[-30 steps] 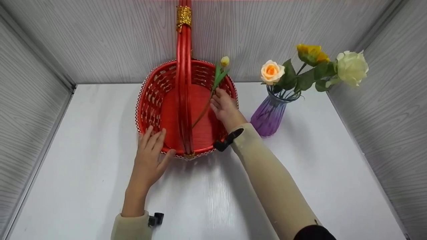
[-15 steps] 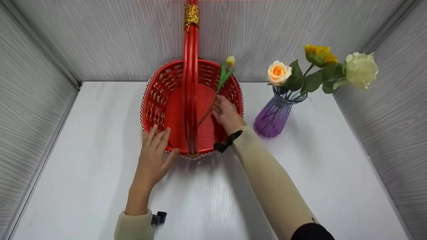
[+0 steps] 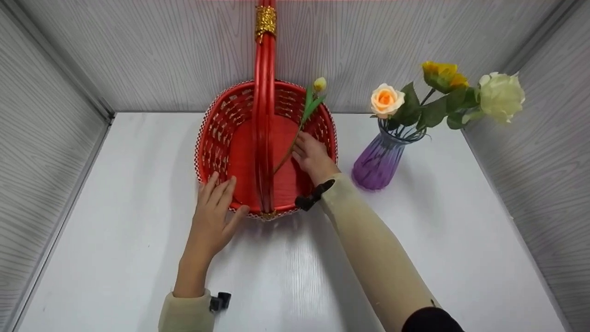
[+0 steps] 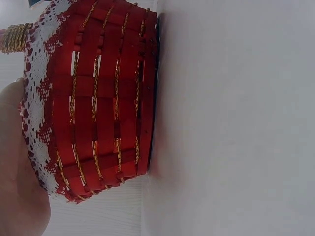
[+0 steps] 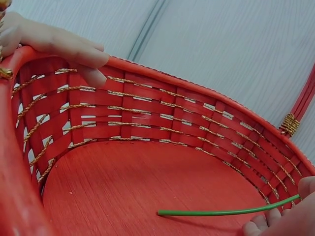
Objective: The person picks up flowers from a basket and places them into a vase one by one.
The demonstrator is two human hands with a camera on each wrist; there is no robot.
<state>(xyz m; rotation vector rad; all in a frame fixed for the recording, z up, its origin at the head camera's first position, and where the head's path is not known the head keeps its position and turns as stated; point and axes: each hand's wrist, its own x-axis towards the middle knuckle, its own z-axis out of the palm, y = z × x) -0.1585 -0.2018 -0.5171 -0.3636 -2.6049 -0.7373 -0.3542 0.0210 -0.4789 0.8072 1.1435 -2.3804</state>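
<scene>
A red woven basket with a tall handle stands on the table by the back wall. My left hand rests on its near left rim, fingers straight over the edge, thumb spread outside. Inside, on the right, my right hand pinches the stem of a yellow tulip. The bud and green leaves point up and away, near the back right rim. In the right wrist view the stem runs from the thumb across the basket's floor. The left wrist view shows the basket's lace-trimmed outer wall.
Right of the basket stands a purple glass vase. A peach rose, a yellow flower and a large cream flower lean out of it. Grey wood-patterned panels enclose the white table at the back and sides.
My right hand has moved slightly down along the tulip stem, toward the basket's floor. The head view has shifted a little. My left hand stays at the rim.
</scene>
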